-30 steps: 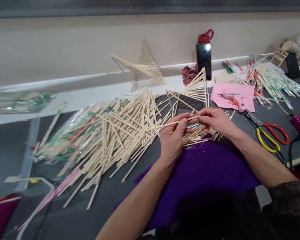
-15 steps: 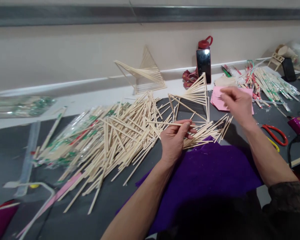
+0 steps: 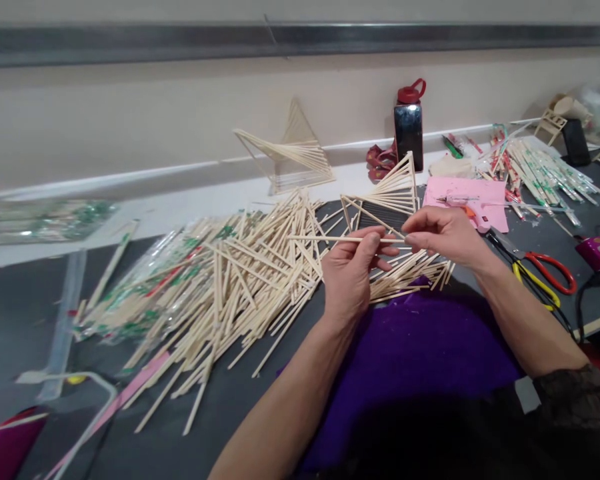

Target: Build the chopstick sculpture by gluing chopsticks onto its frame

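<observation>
My left hand (image 3: 353, 267) pinches a bare wooden chopstick (image 3: 325, 238) between thumb and fingers, its free end pointing left over the pile. The thumb and forefinger of my right hand (image 3: 437, 233) close on the chopstick's right end. Just behind my hands stands a twisted frame of chopsticks (image 3: 380, 198), partly hidden by my fingers. Loose chopsticks (image 3: 260, 267) lie in a big heap to the left, and more chopsticks (image 3: 405, 277) spread under my hands. Beyond my right hand, a hot glue gun (image 3: 473, 207) rests on pink paper (image 3: 443, 187).
A second chopstick frame (image 3: 300, 150) stands against the wall. Behind are a red-capped bottle (image 3: 409, 92) and a phone (image 3: 409, 137). Wrapped chopsticks (image 3: 545, 173) lie at the right, near red-handled scissors (image 3: 553, 270). Purple cloth (image 3: 430, 353) covers the near edge.
My right hand has come down and left from above the pink paper to the chopstick's right end. The glue gun on the paper now shows. My left hand keeps its hold.
</observation>
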A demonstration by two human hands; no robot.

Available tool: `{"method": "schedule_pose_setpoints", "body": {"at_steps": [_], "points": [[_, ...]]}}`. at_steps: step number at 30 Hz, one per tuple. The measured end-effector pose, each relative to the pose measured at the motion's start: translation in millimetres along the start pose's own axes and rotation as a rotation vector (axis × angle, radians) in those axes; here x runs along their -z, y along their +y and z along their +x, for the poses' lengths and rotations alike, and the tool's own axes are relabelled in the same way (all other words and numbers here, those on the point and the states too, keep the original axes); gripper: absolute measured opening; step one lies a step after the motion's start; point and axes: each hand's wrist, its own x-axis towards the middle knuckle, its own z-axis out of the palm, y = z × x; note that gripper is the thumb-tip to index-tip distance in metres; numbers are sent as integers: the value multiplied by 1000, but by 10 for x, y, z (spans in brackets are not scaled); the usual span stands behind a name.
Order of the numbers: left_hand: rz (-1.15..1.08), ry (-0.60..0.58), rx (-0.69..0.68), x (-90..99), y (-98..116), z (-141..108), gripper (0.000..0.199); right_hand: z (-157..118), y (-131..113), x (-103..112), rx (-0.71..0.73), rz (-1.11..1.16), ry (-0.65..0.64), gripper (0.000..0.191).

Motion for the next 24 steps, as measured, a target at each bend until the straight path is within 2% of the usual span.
{"method": "schedule_pose_setpoints", "body": {"at_steps": [5, 9, 11, 14, 16, 18, 20, 24], "points": [[48, -38, -56, -111, 48, 84, 30, 20, 67, -38, 78, 13, 50, 9], [230, -134, -85, -81, 245, 176, 31, 69, 46, 38, 87, 34, 100, 9], [386, -146, -140, 39, 371, 267, 30, 115, 68, 133, 73, 75, 158, 11], [538, 104, -388, 365, 446, 500, 26, 180, 208, 269, 43, 89, 267, 12], [655, 174, -430, 627, 378, 692, 28, 203, 346, 293, 15, 62, 311, 9], [743, 124, -377, 852, 249, 865, 36, 210, 474, 253, 0, 8, 338, 8], [739, 61, -282, 991, 112, 983, 41, 210, 564, 181, 4, -48, 358, 9], [690, 9, -185, 999, -48, 1060, 37, 212, 661, 73, 18, -103, 387, 10]]}}
